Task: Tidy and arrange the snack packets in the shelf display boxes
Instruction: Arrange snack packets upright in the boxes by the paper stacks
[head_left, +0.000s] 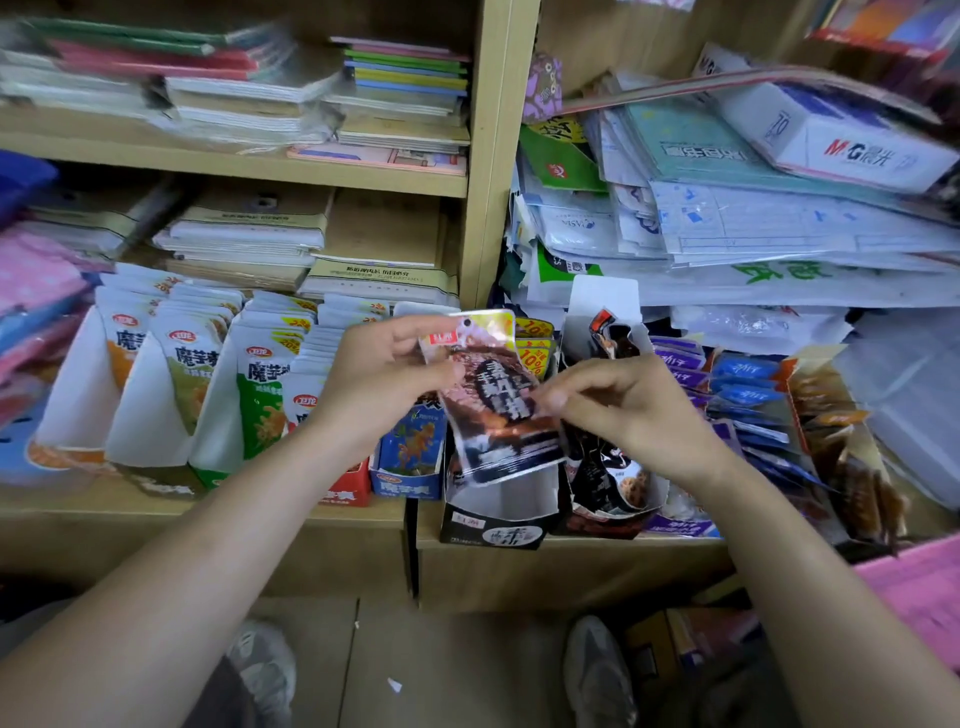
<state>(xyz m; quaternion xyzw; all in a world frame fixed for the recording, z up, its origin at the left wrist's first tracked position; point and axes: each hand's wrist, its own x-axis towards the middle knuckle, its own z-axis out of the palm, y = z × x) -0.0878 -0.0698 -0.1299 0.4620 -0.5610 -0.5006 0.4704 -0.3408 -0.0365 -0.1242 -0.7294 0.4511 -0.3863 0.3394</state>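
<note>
Shelf tidying, mid-step: at the left of the frame, full white boxes (145, 410) stand in a row on the wooden shelf (78, 512). At centre the left hand (379, 374) grips the upper left edge of a dark foil packet (493, 405), fingers (402, 330) curled round it, while the right hand (628, 410) pinches its right edge between thumb and fingers. The packet hangs tilted just above an open black box (467, 530). It appears to be getting squared up for slotting in; the next move likely calls for turning it upright and lowering it face-forward into that box. Right of centre, purple and blue packets (737, 384) lean in disorder. Notebooks (249, 98) are stacked at upper left, loose papers (753, 208) heaped at upper right; floor (441, 665) and shoes (597, 670) show below.
</note>
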